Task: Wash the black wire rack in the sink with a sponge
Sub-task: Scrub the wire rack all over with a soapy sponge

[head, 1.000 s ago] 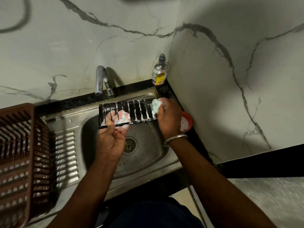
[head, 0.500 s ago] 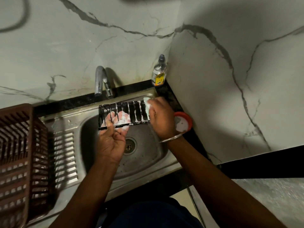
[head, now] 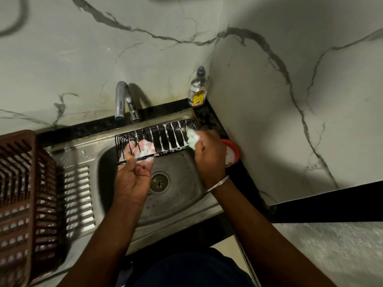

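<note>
Taking up the whole top half of the frame is a white marble wall [head: 83, 59] with grey veins, folding into a corner at upper right. Below it, middle of the frame, sits a steel sink [head: 83, 154] with a ribbed drainboard on its left side, set into a black tabletop [head: 93, 127]. A brown plastic basket [head: 27, 193] fills the lower left edge, right beside that drainboard.

The black wire rack [head: 165, 135] is held over the back of the basin, dead centre, long side running left to right, with soap foam all over its wires. The left hand [head: 132, 177] is palm up under the rack's left end, its grip holding the rack, sudsy fingers showing through the wires. The right hand [head: 209, 154] is at the rack's right end, its grip closed round a pale green sponge [head: 191, 138] that touches the wires there.

Smaller stuff: a chrome faucet [head: 121, 98] stands just above the rack, a clear soap bottle [head: 198, 90] with a yellow label is in the corner, and a red tub [head: 232, 152] peeks out behind the right hand. The drain [head: 159, 181] sits between the two wrists, and there's a thin metal bangle [head: 217, 183] on the right one.
</note>
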